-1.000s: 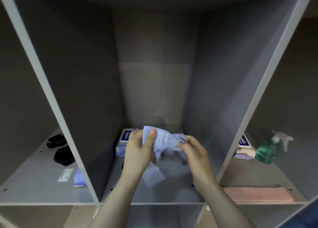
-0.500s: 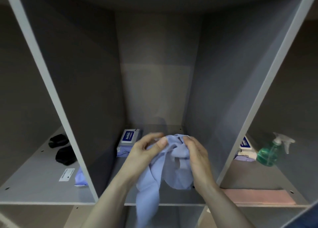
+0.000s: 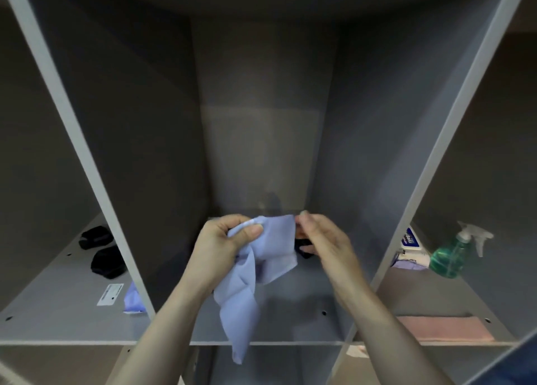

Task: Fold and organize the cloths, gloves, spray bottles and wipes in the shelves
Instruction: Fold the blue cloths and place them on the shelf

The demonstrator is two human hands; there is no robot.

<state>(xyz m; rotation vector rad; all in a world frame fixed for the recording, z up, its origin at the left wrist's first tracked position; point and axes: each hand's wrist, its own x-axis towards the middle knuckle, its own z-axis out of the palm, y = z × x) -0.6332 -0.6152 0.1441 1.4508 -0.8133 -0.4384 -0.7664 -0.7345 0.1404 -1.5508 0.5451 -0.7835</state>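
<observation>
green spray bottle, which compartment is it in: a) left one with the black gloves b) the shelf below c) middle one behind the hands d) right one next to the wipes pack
d: the green spray bottle stands in the right compartment, beside the wipes pack, while the black gloves lie in the left one.

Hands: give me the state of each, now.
Left hand: closed on the light blue cloth, gripping its top corner.
Right hand: pinching the cloth's other top corner.

Storage cubby shelving point(image 3: 87, 163), spray bottle point(image 3: 449, 256), wipes point(image 3: 411, 246)
</observation>
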